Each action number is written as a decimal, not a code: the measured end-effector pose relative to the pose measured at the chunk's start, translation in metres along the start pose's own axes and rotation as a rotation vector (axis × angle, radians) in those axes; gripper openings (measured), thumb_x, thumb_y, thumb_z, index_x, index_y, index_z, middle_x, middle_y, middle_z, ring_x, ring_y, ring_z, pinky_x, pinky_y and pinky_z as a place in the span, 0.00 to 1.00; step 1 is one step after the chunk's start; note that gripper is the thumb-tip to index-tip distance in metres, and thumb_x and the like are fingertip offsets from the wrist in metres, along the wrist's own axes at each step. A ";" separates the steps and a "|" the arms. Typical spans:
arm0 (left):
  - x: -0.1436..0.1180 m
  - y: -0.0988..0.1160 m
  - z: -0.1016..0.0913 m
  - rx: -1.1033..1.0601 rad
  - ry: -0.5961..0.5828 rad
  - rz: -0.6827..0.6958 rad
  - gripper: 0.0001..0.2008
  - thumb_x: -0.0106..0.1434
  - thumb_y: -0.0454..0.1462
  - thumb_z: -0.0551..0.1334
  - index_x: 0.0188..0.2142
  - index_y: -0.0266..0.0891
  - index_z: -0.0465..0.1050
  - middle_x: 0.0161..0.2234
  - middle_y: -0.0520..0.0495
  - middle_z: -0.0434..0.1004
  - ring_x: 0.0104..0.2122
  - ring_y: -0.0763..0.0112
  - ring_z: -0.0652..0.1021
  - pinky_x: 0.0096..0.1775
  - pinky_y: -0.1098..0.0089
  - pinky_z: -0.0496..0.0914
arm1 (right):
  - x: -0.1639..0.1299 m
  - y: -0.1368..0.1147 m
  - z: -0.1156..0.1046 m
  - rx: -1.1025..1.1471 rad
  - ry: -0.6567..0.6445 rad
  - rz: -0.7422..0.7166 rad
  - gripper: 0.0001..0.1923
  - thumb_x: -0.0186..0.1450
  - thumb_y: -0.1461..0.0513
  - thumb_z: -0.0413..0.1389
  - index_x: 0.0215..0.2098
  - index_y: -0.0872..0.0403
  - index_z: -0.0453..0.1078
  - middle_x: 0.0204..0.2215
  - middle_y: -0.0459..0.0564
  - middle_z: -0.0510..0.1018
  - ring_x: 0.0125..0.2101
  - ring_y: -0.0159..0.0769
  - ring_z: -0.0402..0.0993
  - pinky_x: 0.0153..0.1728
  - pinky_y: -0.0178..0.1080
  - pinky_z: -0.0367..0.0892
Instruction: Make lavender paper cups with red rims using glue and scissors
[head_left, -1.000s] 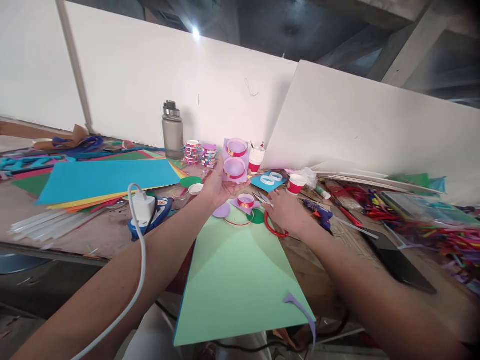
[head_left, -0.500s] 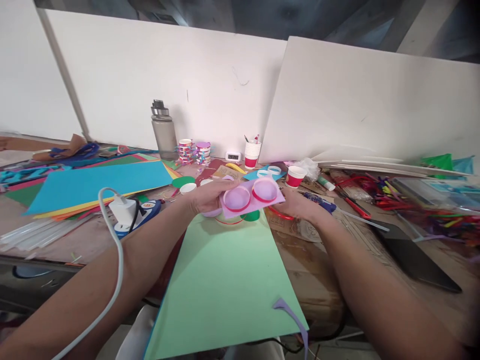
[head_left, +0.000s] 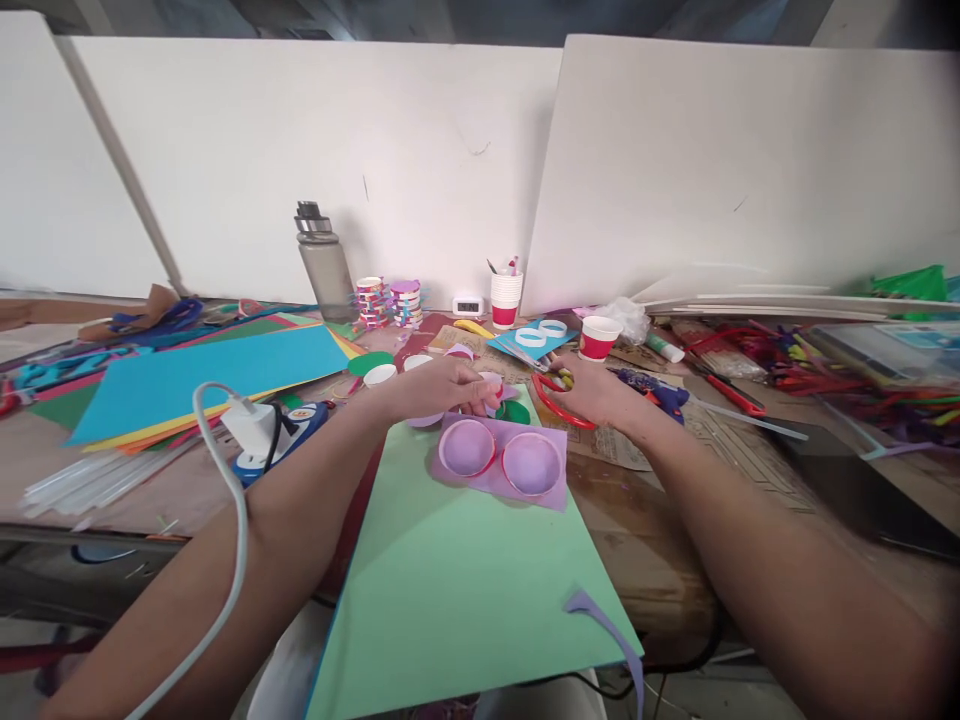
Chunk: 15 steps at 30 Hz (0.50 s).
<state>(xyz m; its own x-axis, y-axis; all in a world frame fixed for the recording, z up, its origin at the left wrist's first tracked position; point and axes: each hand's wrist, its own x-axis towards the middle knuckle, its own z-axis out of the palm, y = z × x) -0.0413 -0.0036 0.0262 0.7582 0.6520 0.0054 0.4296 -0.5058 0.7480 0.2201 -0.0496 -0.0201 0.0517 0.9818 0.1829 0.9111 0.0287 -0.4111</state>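
A purple paper piece (head_left: 499,478) with two red-rimmed white rings glued on it lies flat on the light green sheet (head_left: 465,590). Just beyond it, my left hand (head_left: 439,385) curls its fingertips around a small red-banded ring on a purple scrap (head_left: 491,392). My right hand (head_left: 596,392) rests to the right of that, with its fingers closed on the red-handled scissors (head_left: 556,402). Both forearms reach in from the bottom of the view.
A white charger and cable (head_left: 244,425) and a blue glue gun (head_left: 296,425) lie left. Behind are coloured paper sheets (head_left: 202,365), a grey bottle (head_left: 319,265), stacked decorated rings (head_left: 371,300), red-and-white cups (head_left: 598,338), another glue gun (head_left: 660,392), a black phone (head_left: 862,495) and pipe cleaners (head_left: 825,370).
My left hand lowered the purple two-ring piece from in front of me onto the green sheet and let go, then moved to the small ring. My right hand took the scissors.
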 end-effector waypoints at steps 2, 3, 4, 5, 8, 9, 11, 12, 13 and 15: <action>0.000 -0.001 0.001 -0.005 0.017 -0.007 0.23 0.61 0.57 0.64 0.28 0.42 0.86 0.29 0.43 0.85 0.30 0.63 0.82 0.30 0.72 0.71 | -0.006 -0.005 -0.005 -0.074 -0.010 -0.001 0.22 0.62 0.61 0.62 0.55 0.53 0.72 0.48 0.59 0.81 0.44 0.49 0.78 0.43 0.41 0.69; 0.000 -0.002 0.002 -0.016 0.005 -0.015 0.23 0.60 0.57 0.64 0.27 0.42 0.85 0.28 0.43 0.84 0.29 0.63 0.81 0.29 0.71 0.71 | -0.010 -0.009 -0.008 -0.133 0.020 0.006 0.23 0.62 0.62 0.61 0.57 0.53 0.71 0.48 0.60 0.80 0.44 0.50 0.77 0.43 0.42 0.69; 0.001 -0.002 0.003 -0.025 -0.017 -0.025 0.23 0.60 0.57 0.65 0.26 0.42 0.85 0.27 0.43 0.84 0.28 0.63 0.81 0.29 0.71 0.71 | -0.013 -0.014 -0.012 -0.204 0.081 0.022 0.25 0.63 0.63 0.60 0.58 0.55 0.70 0.48 0.62 0.79 0.45 0.52 0.76 0.43 0.43 0.69; 0.002 -0.002 0.005 -0.027 -0.030 -0.033 0.23 0.59 0.57 0.65 0.25 0.41 0.84 0.27 0.43 0.83 0.27 0.63 0.80 0.29 0.70 0.71 | -0.016 -0.018 -0.016 -0.264 0.157 0.036 0.27 0.63 0.63 0.60 0.60 0.56 0.68 0.49 0.65 0.77 0.47 0.55 0.75 0.45 0.46 0.68; 0.007 -0.005 0.010 0.041 0.131 -0.044 0.23 0.61 0.54 0.63 0.20 0.40 0.78 0.24 0.44 0.81 0.27 0.64 0.78 0.31 0.68 0.70 | -0.022 -0.028 -0.025 -0.291 0.373 0.034 0.31 0.63 0.63 0.59 0.64 0.58 0.64 0.51 0.67 0.72 0.53 0.61 0.70 0.51 0.52 0.66; 0.010 -0.006 0.011 0.075 0.284 -0.052 0.22 0.62 0.52 0.62 0.21 0.40 0.78 0.25 0.45 0.80 0.28 0.64 0.78 0.32 0.68 0.69 | -0.023 -0.029 -0.027 -0.250 0.431 0.023 0.32 0.63 0.64 0.59 0.65 0.57 0.64 0.51 0.67 0.72 0.54 0.61 0.69 0.52 0.53 0.66; 0.015 -0.012 0.014 0.102 0.521 -0.077 0.17 0.62 0.50 0.64 0.28 0.41 0.80 0.29 0.47 0.81 0.31 0.64 0.77 0.34 0.67 0.67 | -0.021 -0.030 -0.029 -0.125 0.522 -0.008 0.32 0.61 0.65 0.59 0.64 0.56 0.64 0.51 0.66 0.71 0.54 0.59 0.69 0.53 0.52 0.66; 0.018 -0.016 0.015 0.090 0.545 -0.083 0.15 0.61 0.50 0.65 0.32 0.42 0.81 0.31 0.47 0.81 0.33 0.63 0.77 0.35 0.67 0.67 | -0.020 -0.030 -0.029 -0.043 0.550 -0.027 0.32 0.60 0.65 0.59 0.63 0.56 0.64 0.51 0.64 0.72 0.53 0.56 0.70 0.53 0.51 0.66; 0.019 -0.020 0.016 0.074 0.518 -0.107 0.15 0.60 0.50 0.66 0.36 0.43 0.82 0.31 0.47 0.81 0.34 0.62 0.77 0.36 0.67 0.67 | -0.018 -0.030 -0.028 0.052 0.559 -0.041 0.32 0.59 0.65 0.59 0.62 0.55 0.65 0.50 0.62 0.73 0.52 0.54 0.71 0.53 0.49 0.67; 0.021 -0.027 0.018 0.057 0.455 -0.152 0.17 0.55 0.52 0.70 0.35 0.42 0.81 0.32 0.47 0.81 0.34 0.61 0.77 0.36 0.67 0.67 | -0.014 -0.029 -0.025 0.279 0.509 -0.034 0.28 0.59 0.63 0.59 0.59 0.53 0.67 0.45 0.56 0.77 0.45 0.46 0.74 0.48 0.46 0.69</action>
<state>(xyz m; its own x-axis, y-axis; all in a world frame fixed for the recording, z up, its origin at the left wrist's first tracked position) -0.0282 0.0140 -0.0058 0.3985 0.8955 0.1982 0.5550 -0.4075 0.7252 0.2028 -0.0690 0.0119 0.2777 0.7672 0.5782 0.7771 0.1745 -0.6047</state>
